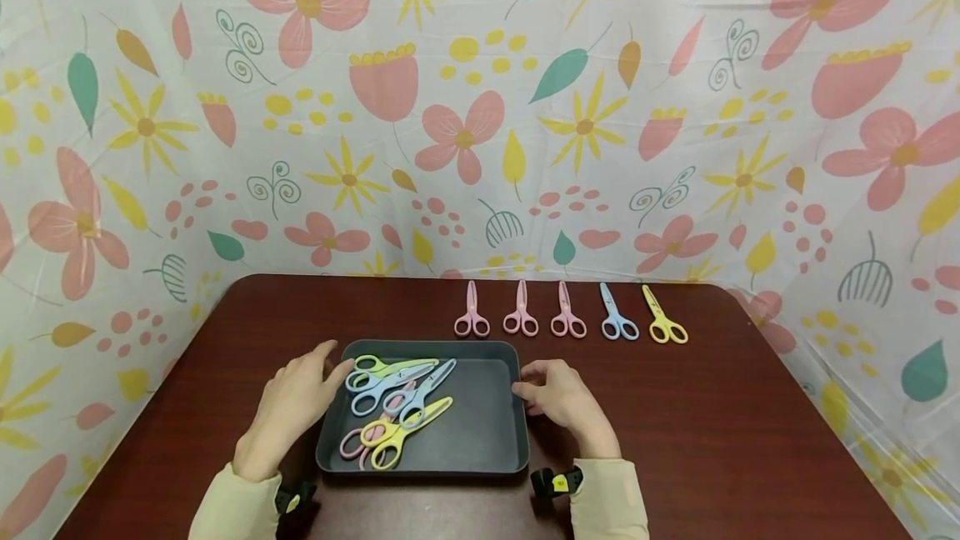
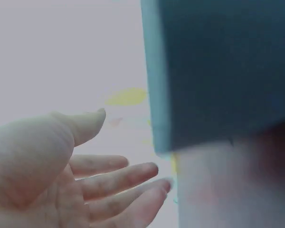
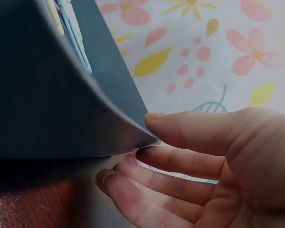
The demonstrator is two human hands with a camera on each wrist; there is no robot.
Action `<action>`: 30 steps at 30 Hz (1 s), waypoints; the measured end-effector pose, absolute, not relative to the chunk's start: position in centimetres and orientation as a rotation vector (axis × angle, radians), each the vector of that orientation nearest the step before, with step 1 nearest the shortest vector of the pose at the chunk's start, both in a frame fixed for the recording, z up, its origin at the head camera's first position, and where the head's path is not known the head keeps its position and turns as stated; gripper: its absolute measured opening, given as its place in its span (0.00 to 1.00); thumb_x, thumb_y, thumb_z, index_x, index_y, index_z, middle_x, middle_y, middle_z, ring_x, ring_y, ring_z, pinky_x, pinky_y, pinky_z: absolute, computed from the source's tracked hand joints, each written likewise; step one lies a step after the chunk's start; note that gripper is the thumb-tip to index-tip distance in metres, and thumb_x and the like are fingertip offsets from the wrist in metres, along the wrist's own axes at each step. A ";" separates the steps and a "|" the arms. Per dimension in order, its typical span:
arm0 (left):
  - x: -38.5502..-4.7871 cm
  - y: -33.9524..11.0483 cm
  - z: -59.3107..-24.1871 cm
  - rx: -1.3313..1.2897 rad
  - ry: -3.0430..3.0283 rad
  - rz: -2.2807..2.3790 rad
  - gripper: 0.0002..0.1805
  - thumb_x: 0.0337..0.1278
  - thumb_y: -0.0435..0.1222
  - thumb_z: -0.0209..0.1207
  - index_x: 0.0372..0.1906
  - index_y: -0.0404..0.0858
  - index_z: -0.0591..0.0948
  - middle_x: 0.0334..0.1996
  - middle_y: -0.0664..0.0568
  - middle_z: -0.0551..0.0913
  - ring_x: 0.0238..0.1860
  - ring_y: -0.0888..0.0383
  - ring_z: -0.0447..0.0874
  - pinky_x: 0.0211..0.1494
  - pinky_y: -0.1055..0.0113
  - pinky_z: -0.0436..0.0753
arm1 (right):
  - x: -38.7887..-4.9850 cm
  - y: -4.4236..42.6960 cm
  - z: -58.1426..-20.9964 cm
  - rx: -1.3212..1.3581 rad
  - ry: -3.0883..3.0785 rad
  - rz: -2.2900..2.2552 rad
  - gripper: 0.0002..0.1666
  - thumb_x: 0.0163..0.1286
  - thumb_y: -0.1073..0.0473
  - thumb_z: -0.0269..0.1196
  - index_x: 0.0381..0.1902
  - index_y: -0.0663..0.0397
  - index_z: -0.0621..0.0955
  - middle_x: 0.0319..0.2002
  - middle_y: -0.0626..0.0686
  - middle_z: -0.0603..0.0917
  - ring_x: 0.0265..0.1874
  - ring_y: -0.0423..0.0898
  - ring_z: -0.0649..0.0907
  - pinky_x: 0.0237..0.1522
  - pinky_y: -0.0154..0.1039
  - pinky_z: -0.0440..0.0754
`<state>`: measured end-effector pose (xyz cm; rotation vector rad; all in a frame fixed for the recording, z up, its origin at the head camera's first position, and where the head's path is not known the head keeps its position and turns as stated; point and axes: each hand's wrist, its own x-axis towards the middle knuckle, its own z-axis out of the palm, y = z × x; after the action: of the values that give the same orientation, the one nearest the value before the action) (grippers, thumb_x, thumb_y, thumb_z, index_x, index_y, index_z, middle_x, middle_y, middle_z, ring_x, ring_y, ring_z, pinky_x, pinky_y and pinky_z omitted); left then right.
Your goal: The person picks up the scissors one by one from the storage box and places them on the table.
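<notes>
Tray (image 1: 483, 419) lies on the tabletop (image 1: 712, 432) between both hands, open side up, long axis running left to right. The left hand (image 1: 292, 398), fingers apart, is just beside it; the right hand (image 1: 562, 397) touches its rim, but whether those fingers clamp I cannot tell.

A dark reddish-brown table (image 1: 720, 423) with a wood-like surface and rounded far corners is seen. A shallow dark grey tray (image 1: 487, 415) is set on it, left of the middle. Beyond the tray, near the far edge, three pink scissors (image 1: 521, 302), blue scissors (image 1: 610, 305) and yellow scissors (image 1: 655, 308) are laid in a row, spaced apart, blades pointed away.
</notes>
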<state>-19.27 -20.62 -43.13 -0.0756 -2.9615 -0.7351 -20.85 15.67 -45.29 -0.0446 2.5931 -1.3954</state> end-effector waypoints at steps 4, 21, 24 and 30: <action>-18.7 -19.5 -42.1 -0.134 -2.935 -0.643 0.29 0.66 0.48 0.59 0.62 0.30 0.76 0.53 0.35 0.79 0.52 0.37 0.77 0.47 0.39 0.76 | -20.9 15.6 -45.3 -0.047 2.594 -1.381 0.19 0.63 0.62 0.68 0.50 0.65 0.82 0.31 0.52 0.85 0.25 0.49 0.86 0.35 0.46 0.83; -17.7 -13.8 -41.8 -0.389 -3.042 -0.471 0.07 0.54 0.42 0.68 0.26 0.47 0.82 0.29 0.56 0.79 0.33 0.55 0.77 0.29 0.55 0.75 | -21.0 15.5 -45.3 -0.041 2.601 -1.351 0.19 0.63 0.61 0.68 0.50 0.64 0.81 0.31 0.52 0.85 0.25 0.49 0.86 0.34 0.47 0.83; -17.6 -13.2 -42.0 -0.424 -3.042 -0.444 0.14 0.51 0.40 0.68 0.17 0.49 0.76 0.22 0.58 0.74 0.28 0.58 0.73 0.25 0.57 0.72 | -21.0 15.5 -45.4 -0.037 2.601 -1.350 0.19 0.63 0.62 0.68 0.50 0.65 0.81 0.31 0.53 0.85 0.25 0.49 0.86 0.34 0.47 0.84; -17.7 -12.3 -42.2 -0.411 -3.039 -0.384 0.23 0.49 0.41 0.71 0.09 0.47 0.70 0.15 0.57 0.69 0.20 0.58 0.69 0.21 0.58 0.69 | -21.0 15.5 -45.3 -0.048 2.601 -1.355 0.19 0.63 0.62 0.68 0.50 0.66 0.81 0.31 0.53 0.84 0.25 0.50 0.86 0.33 0.47 0.84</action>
<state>-17.65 -12.30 -42.23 -0.4114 -3.0393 -0.3840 -20.98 15.46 -45.34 -0.0477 2.6011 -1.3554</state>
